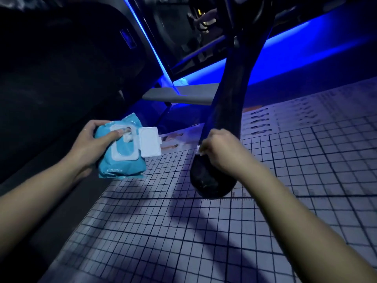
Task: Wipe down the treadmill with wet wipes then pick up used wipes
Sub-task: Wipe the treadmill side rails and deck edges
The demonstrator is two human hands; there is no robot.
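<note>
My left hand [95,142] holds a blue pack of wet wipes [122,160] at the left of centre, thumb across its top. The pack's white flip lid [150,141] stands open and a wipe peeks out of the opening. My right hand [219,151] is curled round the black treadmill handlebar [222,103], which slants down from the top of the frame and ends in a rounded tip [212,183]. A small bit of white wipe [199,150] shows at the fingers of that hand, pressed against the bar.
A gridded floor mat [183,231] with printed exercise figures spreads below and to the right. The dark treadmill body [51,78] fills the left. Blue light strips [306,43] glow along the back, above a grey ledge [179,92].
</note>
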